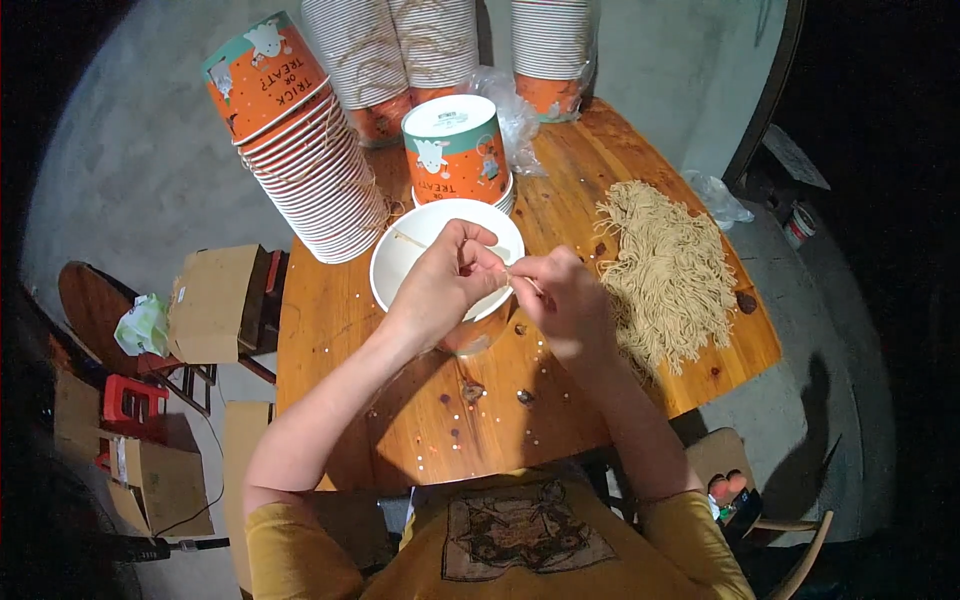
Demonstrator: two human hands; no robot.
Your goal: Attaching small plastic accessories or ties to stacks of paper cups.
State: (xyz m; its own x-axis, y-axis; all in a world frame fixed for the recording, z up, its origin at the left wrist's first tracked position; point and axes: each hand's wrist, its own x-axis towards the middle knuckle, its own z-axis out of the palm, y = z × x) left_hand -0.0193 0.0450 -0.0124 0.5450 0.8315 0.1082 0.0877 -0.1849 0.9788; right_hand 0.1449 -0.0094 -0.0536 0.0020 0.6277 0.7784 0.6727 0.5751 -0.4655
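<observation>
A round paper bucket (pixel 395 265) with a white inside stands on the wooden table in front of me, its mouth facing up. Over its near rim, the fingertips of my left hand (pixel 445 275) and my right hand (pixel 563 298) meet in a pinch. Between them is a thin tan cord (pixel 508 278), partly hidden by the fingers. A short length of similar cord (pixel 408 239) shows at the bucket's far left inner side. Whether a knot is in the cord is too small to tell.
A heap of tan cords (pixel 675 280) lies at the table's right. A tall leaning stack of orange buckets (pixel 305 170) stands left, a shorter upturned stack (pixel 455 150) behind my hands. Wrapped stacks (pixel 550 60) line the back. Small white bits dot the table (pixel 420 425). Cardboard boxes (pixel 215 305) are left.
</observation>
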